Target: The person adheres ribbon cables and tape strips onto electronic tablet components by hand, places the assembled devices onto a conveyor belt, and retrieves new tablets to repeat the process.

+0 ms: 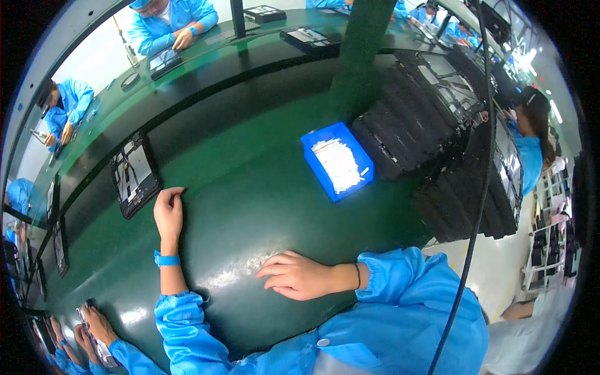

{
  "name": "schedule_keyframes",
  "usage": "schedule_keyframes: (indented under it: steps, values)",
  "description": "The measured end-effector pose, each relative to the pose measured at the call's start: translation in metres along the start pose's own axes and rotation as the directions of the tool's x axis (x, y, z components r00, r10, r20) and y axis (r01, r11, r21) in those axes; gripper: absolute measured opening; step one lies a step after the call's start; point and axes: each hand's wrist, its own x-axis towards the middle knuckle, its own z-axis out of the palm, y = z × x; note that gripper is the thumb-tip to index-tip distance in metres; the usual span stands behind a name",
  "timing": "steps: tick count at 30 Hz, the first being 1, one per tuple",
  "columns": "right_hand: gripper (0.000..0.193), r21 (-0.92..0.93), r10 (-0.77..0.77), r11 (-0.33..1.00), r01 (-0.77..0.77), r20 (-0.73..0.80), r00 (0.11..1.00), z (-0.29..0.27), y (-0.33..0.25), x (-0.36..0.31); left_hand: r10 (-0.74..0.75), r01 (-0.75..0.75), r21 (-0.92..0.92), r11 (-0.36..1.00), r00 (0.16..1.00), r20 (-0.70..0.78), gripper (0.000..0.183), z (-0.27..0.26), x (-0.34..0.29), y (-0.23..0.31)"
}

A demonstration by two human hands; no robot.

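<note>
My left hand (169, 212) lies palm down on the green bench top, fingers together, its fingertips at the near edge of a black opened device tray (134, 175) on the belt. It holds nothing. My right hand (297, 275) rests flat on the bench in front of me, fingers spread slightly and pointing left, empty. Both arms wear blue sleeves, and a blue band (167, 259) circles the left wrist.
A blue bin (337, 160) of small white parts stands ahead on the right. Stacks of black trays (431, 131) fill the right side. A green post (362, 37) rises behind. Other people in blue coats work across the belt and to both sides.
</note>
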Motion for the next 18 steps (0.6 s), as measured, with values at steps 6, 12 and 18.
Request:
schedule_keyframes:
  steps: [6, 12, 18]
  values:
    - [0.015, 0.014, 0.009, 1.000, -0.009, 0.002, 1.000, 0.000, -0.002, 0.000, 0.032, -0.032, 0.025, 0.999, 0.999, 0.001, 0.018, 0.000, 0.000, -0.008]
    - [0.015, 0.002, 0.004, 1.000, -0.004, 0.004, 1.000, -0.002, 0.000, 0.000, -0.020, 0.020, -0.027, 0.999, 1.000, 0.003, 0.017, 0.003, 0.001, -0.005]
    - [0.015, -0.001, -0.013, 1.000, 0.012, -0.010, 1.000, -0.002, 0.000, 0.000, -0.027, 0.027, -0.044, 0.999, 1.000, -0.001, 0.017, 0.004, 0.001, -0.013]
